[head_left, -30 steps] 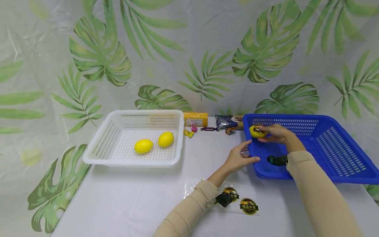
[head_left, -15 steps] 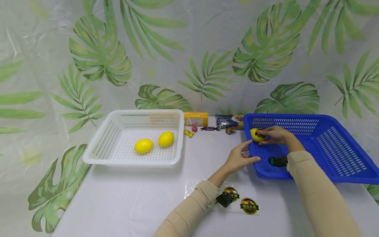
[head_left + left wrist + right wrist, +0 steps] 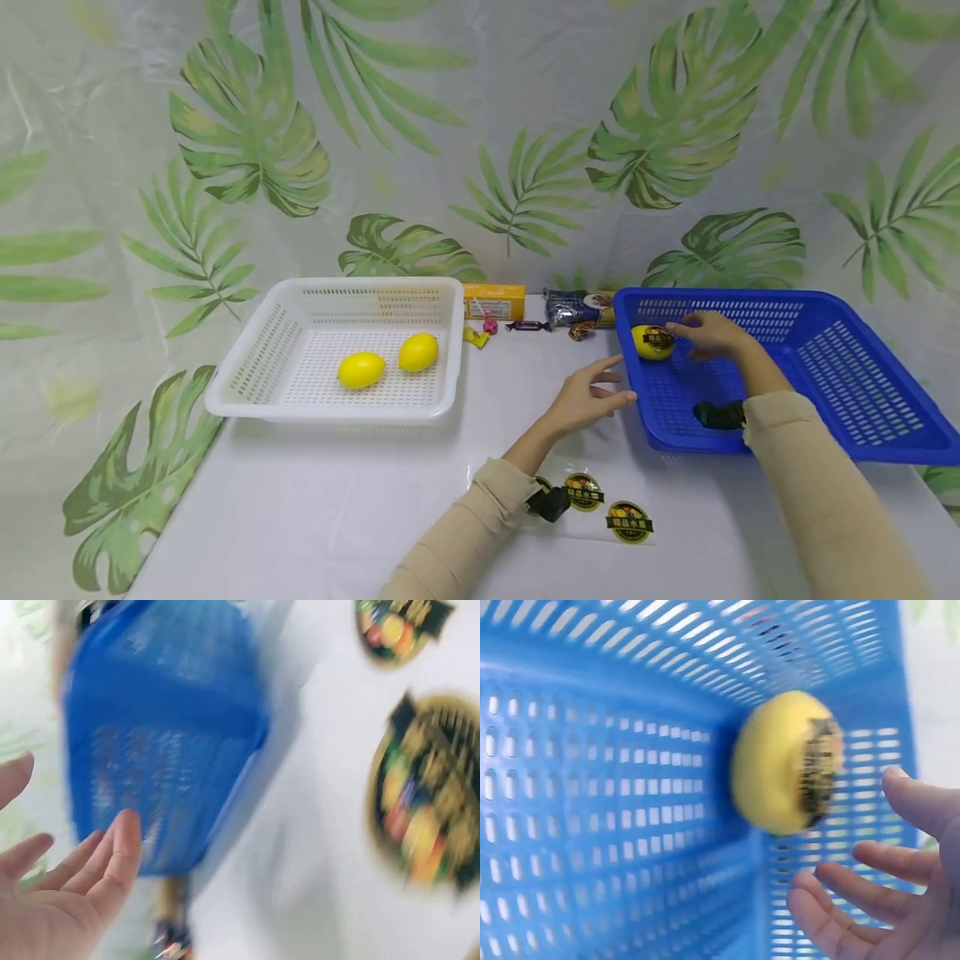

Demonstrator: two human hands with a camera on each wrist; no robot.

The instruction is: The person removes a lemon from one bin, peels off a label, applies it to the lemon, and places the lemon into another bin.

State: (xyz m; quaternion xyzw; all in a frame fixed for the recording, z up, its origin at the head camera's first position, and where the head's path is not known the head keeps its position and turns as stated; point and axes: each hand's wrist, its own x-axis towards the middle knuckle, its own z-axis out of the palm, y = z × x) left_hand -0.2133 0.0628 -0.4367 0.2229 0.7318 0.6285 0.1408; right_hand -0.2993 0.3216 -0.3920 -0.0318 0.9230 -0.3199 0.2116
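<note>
Lemon point(image 3: 650, 343) rests in the blue basket point(image 3: 858, 392), right fingers point(image 3: 870, 894) seemingly released, left fingers point(image 3: 119, 866) loose.

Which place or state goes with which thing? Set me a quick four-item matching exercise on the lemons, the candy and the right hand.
1. Stickered lemon
2. Leftmost lemon
3. Right hand
4. Purple-wrapped candy

A. On the table, between the baskets
B. Fingers apart, holding nothing
C. Inside the blue basket
D. Inside the white basket

Pairs: 1-C, 2-D, 3-B, 4-A
</note>
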